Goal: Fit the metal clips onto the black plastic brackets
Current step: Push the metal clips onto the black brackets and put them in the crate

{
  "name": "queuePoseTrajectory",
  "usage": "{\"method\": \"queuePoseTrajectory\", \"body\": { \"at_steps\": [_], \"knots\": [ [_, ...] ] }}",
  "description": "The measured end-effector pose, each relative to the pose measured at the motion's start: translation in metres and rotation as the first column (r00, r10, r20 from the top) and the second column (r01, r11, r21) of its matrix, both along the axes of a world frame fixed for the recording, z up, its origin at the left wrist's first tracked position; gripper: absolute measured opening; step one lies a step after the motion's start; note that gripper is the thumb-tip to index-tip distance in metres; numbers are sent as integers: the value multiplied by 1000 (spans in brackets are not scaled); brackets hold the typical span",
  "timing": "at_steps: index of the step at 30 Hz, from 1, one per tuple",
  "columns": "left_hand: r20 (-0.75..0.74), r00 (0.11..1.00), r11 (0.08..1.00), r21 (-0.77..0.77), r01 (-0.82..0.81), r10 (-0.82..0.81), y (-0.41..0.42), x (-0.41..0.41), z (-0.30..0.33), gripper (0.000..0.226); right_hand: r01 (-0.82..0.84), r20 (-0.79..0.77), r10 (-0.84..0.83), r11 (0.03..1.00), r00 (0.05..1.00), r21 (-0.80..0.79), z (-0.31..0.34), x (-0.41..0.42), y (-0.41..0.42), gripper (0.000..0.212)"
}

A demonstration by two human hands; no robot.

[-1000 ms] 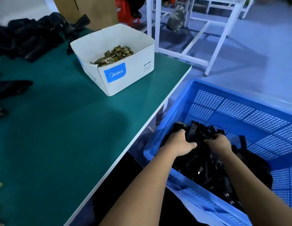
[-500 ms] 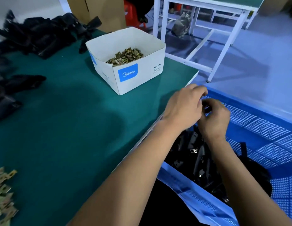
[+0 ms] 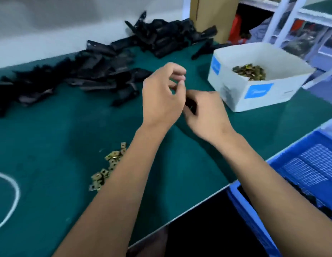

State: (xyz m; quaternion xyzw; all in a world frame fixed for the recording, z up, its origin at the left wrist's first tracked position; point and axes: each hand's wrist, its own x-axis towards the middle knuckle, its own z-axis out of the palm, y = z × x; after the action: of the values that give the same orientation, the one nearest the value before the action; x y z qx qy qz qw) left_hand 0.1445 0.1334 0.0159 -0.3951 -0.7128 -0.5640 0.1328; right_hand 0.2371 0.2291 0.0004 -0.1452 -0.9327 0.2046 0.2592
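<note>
My right hand (image 3: 206,112) grips a small black plastic bracket (image 3: 190,105) above the green table (image 3: 50,145); most of the bracket is hidden by my fingers. Right beside it, my left hand (image 3: 161,97) hovers with its fingers loosely curled over the bracket, and nothing shows between them. A loose heap of brass-coloured metal clips (image 3: 109,164) lies on the table under my left forearm. More clips (image 3: 250,72) fill a white cardboard box (image 3: 263,93) at the right. A long pile of black brackets (image 3: 106,71) lies along the table's far side.
A blue mesh crate (image 3: 310,164) with more black brackets stands off the table's right edge. A brown carton (image 3: 213,13) stands behind the pile. A white cord loop (image 3: 15,191) lies at the near left. White table frames stand at the back right.
Both hands rose out of the blue crate with a bracket and moved left over the table. The view swung left, bringing the bracket pile and loose clips into sight.
</note>
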Motion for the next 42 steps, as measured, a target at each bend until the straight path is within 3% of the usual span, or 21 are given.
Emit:
{"method": "queuePoseTrajectory", "body": {
  "at_steps": [6, 8, 10, 12, 16, 18, 21, 24, 27, 29, 32, 34, 38, 42],
  "knots": [
    [97, 907, 911, -71, -405, 411, -139, -82, -23, 20, -340, 135, 338, 940, 931, -9, 8, -104, -121, 15],
    [123, 823, 832, -106, -544, 554, -180, -99, -34, 19, -439, 196, 432, 898, 880, -10, 4, -132, -160, 18],
    [250, 687, 715, -31, -699, 682, -206, -114, -43, 17, -509, 279, 485, 861, 829, 17, -5, -158, -192, 14],
    [382, 567, 584, 83, -807, 730, -218, -125, -43, 16, -532, 306, 496, 845, 813, 43, -13, -183, -216, 32],
    [479, 467, 435, 185, -881, 743, -235, -138, -40, 18, -444, 269, 404, 890, 874, 107, -21, -229, -248, 66],
    [545, 414, 351, 222, -910, 729, -243, -143, -39, 19, -404, 230, 354, 885, 907, 230, -21, -248, -264, 57],
    [601, 350, 250, 247, -936, 718, -251, -150, -37, 18, -414, 185, 372, 784, 910, 463, -19, -275, -287, 51],
    [637, 279, 172, 226, -959, 719, -260, -157, -38, 16, -536, 271, 466, 667, 842, 518, -13, -305, -306, 49],
    [677, 255, 162, 200, -966, 690, -263, -162, -40, 14, -611, 413, 451, 560, 791, 560, -11, -328, -312, 42],
    [675, 268, 194, 186, -963, 687, -262, -162, -40, 18, -579, 449, 376, 630, 811, 518, -9, -338, -306, 39],
    [672, 283, 234, 165, -958, 684, -261, -162, -42, 19, -480, 510, 252, 788, 822, 385, -12, -340, -278, 60],
    [687, 277, 230, 162, -960, 672, -264, -164, -43, 19, -416, 484, 213, 833, 849, 364, -15, -334, -253, 65],
    [673, 276, 268, 119, -956, 686, -263, -165, -47, 19, -316, 410, 145, 867, 900, 386, -16, -315, -200, 52],
    [601, 385, 431, 74, -899, 700, -253, -162, -49, 16, -283, 279, 175, 863, 944, 419, -18, -289, -165, 43]
  ]
}}
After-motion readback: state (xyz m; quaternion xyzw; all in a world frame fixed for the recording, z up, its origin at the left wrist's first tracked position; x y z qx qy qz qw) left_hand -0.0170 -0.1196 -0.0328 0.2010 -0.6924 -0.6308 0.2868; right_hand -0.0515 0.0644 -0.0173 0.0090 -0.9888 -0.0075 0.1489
